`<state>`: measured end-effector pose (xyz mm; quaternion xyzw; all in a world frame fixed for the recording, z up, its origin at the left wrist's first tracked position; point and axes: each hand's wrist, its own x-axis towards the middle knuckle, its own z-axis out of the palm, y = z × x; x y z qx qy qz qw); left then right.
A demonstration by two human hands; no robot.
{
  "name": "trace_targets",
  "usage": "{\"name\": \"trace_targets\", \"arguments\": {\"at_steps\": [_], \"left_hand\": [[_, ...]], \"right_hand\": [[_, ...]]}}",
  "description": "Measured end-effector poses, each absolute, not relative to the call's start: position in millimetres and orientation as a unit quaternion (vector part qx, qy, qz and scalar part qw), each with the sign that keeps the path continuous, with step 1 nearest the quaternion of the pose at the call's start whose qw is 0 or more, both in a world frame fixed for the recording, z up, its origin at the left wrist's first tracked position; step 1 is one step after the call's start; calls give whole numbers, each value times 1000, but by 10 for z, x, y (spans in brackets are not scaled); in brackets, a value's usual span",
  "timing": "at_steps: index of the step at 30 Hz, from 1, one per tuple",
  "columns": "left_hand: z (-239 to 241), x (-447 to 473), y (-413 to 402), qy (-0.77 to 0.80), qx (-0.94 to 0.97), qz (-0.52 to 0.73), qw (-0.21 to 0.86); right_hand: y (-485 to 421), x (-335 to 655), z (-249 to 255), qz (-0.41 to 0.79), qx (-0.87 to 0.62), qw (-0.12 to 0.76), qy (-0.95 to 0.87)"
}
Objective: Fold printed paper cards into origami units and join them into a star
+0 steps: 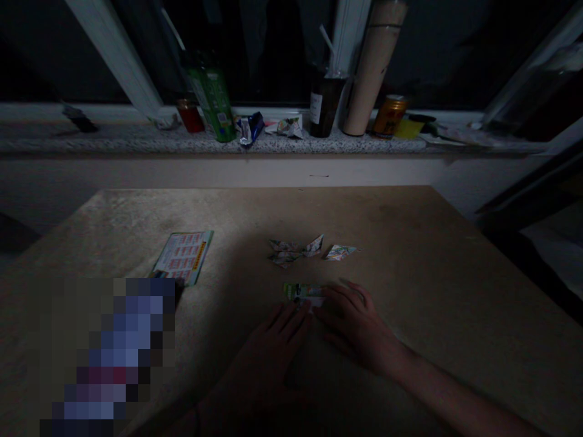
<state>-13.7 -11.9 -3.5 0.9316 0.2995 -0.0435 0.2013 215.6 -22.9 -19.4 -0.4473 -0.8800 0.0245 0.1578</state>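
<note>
A dim, home-like room
Beyond the right hand, a windowsill carries a green bottle, an orange can and a drink cup below dark window panes.

The left fingers stretch forward, palm down, close beside the right fingers, which bend slightly.

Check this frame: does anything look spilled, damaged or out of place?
A crumpled blue wrapper lies beside a green container on the windowsill, looking like litter. A pixelated patch hides the lower left. No spill shows, but shadow obscures the paper at the left hand and right hand.
</note>
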Motion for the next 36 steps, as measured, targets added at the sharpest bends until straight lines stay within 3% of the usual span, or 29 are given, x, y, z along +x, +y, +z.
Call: {"name": "trace_targets", "arguments": {"at_steps": [36], "left_hand": [[31,-125,-122,309,924,-39,221]], "right_hand": [[-230,2144,-189,-16,-486,166,-858]]}}
